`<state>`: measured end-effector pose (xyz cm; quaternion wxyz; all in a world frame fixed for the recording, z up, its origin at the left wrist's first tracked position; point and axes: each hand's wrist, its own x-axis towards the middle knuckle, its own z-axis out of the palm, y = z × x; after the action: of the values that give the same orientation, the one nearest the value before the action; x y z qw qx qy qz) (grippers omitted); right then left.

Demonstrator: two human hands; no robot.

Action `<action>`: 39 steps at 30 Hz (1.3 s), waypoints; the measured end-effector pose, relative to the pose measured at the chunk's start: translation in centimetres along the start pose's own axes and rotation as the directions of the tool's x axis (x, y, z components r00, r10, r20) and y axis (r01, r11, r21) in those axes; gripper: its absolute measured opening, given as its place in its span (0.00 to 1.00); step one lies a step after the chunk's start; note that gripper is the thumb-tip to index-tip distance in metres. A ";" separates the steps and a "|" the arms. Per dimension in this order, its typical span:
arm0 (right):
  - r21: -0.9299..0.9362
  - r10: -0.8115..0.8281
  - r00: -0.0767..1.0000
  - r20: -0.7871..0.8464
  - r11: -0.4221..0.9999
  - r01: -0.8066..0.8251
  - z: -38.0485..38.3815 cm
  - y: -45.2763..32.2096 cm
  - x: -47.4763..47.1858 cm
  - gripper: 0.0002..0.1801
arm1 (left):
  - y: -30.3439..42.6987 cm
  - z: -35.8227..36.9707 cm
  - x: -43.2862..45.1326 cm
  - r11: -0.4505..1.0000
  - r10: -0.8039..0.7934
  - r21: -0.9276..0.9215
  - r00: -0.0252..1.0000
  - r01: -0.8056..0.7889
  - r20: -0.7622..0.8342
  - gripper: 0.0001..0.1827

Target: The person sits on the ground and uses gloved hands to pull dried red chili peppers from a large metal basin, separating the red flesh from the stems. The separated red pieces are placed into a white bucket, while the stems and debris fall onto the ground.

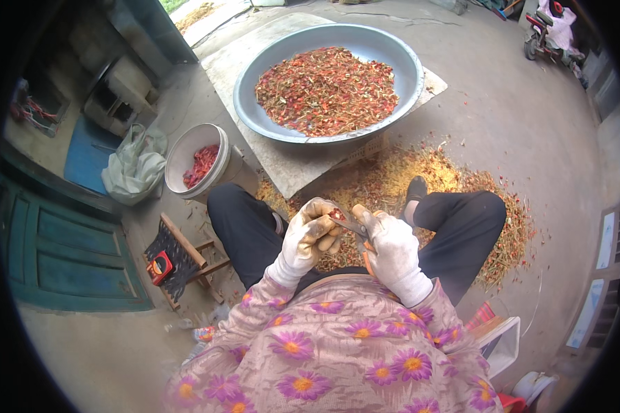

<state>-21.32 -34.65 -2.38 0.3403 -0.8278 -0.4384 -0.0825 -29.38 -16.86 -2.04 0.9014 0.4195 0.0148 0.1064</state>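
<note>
My left hand (312,232), in a stained white work glove, pinches a dried red chili pepper (336,214) between thumb and fingers. In my right hand (392,248), also gloved, are scissors (364,242) with orange handles; their blades lie against the chili. Beyond my hands, a wide metal basin (408,93) holds a heap of chopped red chili pieces mixed with pale stems (330,93). To the left of it, a white plastic bucket (173,175) contains whole dried red chilies (202,165).
The basin rests on a pale board (289,175). Stems, yellow seeds and chili bits (444,175) cover the floor around my feet. At left stand a folding stool (183,240) with a red box (159,267) on it, and a pale sack (137,165). A scooter (545,31) is far right.
</note>
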 end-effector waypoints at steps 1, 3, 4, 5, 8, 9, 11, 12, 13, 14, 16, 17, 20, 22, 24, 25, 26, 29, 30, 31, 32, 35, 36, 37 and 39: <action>-0.026 0.004 1.000 -0.002 1.000 -0.004 -0.1 0.0 -0.1 0.40 | 0.0 0.1 0.0 0.998 0.027 0.056 1.000 -0.026 -0.015 0.07; -0.078 0.000 1.000 -0.007 0.997 -0.001 -0.1 0.1 -0.2 0.40 | 0.0 0.1 -0.1 0.991 0.052 0.122 0.998 -0.049 -0.021 0.07; -0.063 0.008 1.000 0.004 0.998 -0.008 0.0 0.1 -0.2 0.40 | 0.0 0.0 -0.1 0.989 0.066 0.135 0.998 -0.065 -0.004 0.07; -0.050 0.009 1.000 0.010 0.999 -0.009 0.0 0.1 -0.2 0.39 | 0.0 0.0 -0.1 0.987 0.083 0.134 0.996 -0.085 0.020 0.07; 0.036 -0.009 1.000 0.024 0.999 0.008 0.2 0.2 -0.2 0.36 | -0.2 -0.3 -0.1 0.982 0.103 0.157 0.994 -0.109 0.047 0.07; 0.072 -0.019 0.999 0.026 0.997 0.017 0.2 0.2 -0.2 0.35 | -0.2 -0.4 -0.2 0.978 0.108 0.178 0.994 -0.111 0.029 0.07; 0.102 -0.011 0.999 0.053 0.995 0.006 0.2 0.2 -0.3 0.33 | -0.3 -0.7 -0.2 0.979 0.112 0.169 0.993 -0.114 0.024 0.07; 0.127 -0.013 0.998 0.067 0.992 0.004 0.2 0.2 -0.3 0.32 | -0.4 -0.8 -0.2 0.976 0.123 0.179 0.992 -0.126 0.028 0.07; 0.120 -0.013 0.997 0.071 0.993 0.005 0.2 0.2 -0.3 0.32 | -0.5 -0.9 -0.2 0.976 0.131 0.171 0.991 -0.136 0.038 0.07; 0.124 -0.018 0.997 0.076 0.992 0.008 0.1 0.1 -0.3 0.31 | -0.6 -1.0 -0.1 0.979 0.134 0.150 0.990 -0.139 0.047 0.07; 0.119 -0.025 0.996 0.080 0.993 0.016 0.1 -0.1 -0.3 0.31 | -0.7 -1.1 0.0 0.988 0.120 0.085 0.990 -0.125 0.071 0.07; 0.112 -0.028 0.996 0.080 0.994 0.018 0.1 -0.3 -0.3 0.31 | -0.8 -1.1 0.0 0.992 0.119 0.026 0.987 -0.122 0.106 0.07; 0.021 0.000 0.995 0.099 1.000 -0.002 -0.1 -0.9 -0.4 0.29 | -1.0 -0.9 0.1 0.985 0.147 0.076 0.985 -0.154 0.090 0.07; -0.053 0.027 0.993 0.113 0.998 -0.021 -0.2 -1.2 -0.5 0.27 | -1.0 -0.8 0.2 0.985 0.147 0.085 0.987 -0.152 0.063 0.06; -0.126 0.041 0.990 0.131 0.992 -0.025 -0.3 -1.5 -0.6 0.26 | -1.1 -0.7 0.3 0.987 0.143 0.066 0.989 -0.145 0.034 0.06; -0.086 0.045 0.991 0.125 0.996 -0.034 -0.4 -1.5 -0.6 0.26 | -1.1 -0.7 0.3 0.989 0.141 0.043 0.990 -0.142 0.018 0.05; -0.060 0.045 0.992 0.122 0.998 -0.037 -0.4 -1.5 -0.6 0.25 | -1.2 -0.8 0.4 0.990 0.140 0.018 0.990 -0.140 0.010 0.05; -0.023 0.056 0.990 0.129 0.998 -0.054 -0.3 -1.4 -0.6 0.24 | -1.4 -1.3 0.5 0.983 0.182 0.010 0.983 -0.182 0.021 0.05; -0.023 0.072 0.985 0.154 0.997 -0.069 -0.3 -1.3 -0.7 0.24 | -1.5 -1.4 0.5 0.985 0.173 0.027 0.985 -0.173 -0.001 0.05; 0.010 0.068 0.988 0.138 0.997 -0.070 -0.3 -1.3 -0.7 0.24 | -1.5 -1.6 0.5 0.985 0.167 0.040 0.986 -0.167 -0.016 0.05; 0.039 0.073 0.987 0.143 0.996 -0.079 -0.3 -1.1 -0.8 0.23 | -1.6 -1.8 0.5 0.986 0.163 0.053 0.986 -0.161 -0.030 0.06; 0.108 0.082 0.987 0.140 0.989 -0.098 -0.2 -0.7 -0.9 0.22 | -1.9 -1.9 0.5 0.989 0.131 0.084 0.989 -0.126 -0.062 0.07; 0.135 0.090 0.985 0.147 0.985 -0.110 -0.2 -0.6 -1.0 0.22 | -2.0 -1.9 0.6 0.994 0.100 0.049 0.995 -0.098 -0.032 0.07; 0.123 0.088 0.983 0.160 0.987 -0.108 -0.1 -0.5 -1.0 0.22 | -2.1 -1.8 0.5 0.996 0.091 0.024 0.995 -0.091 -0.033 0.08; 0.105 0.094 0.975 0.202 0.988 -0.117 -0.1 -0.2 -0.9 0.23 | -2.3 -1.4 0.5 0.997 0.076 -0.022 0.997 -0.077 -0.025 0.08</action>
<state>-21.97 -35.27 -2.58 0.3470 -0.8326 -0.4294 0.0434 -28.60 -17.09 -4.68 0.9012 0.4080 0.0084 0.1460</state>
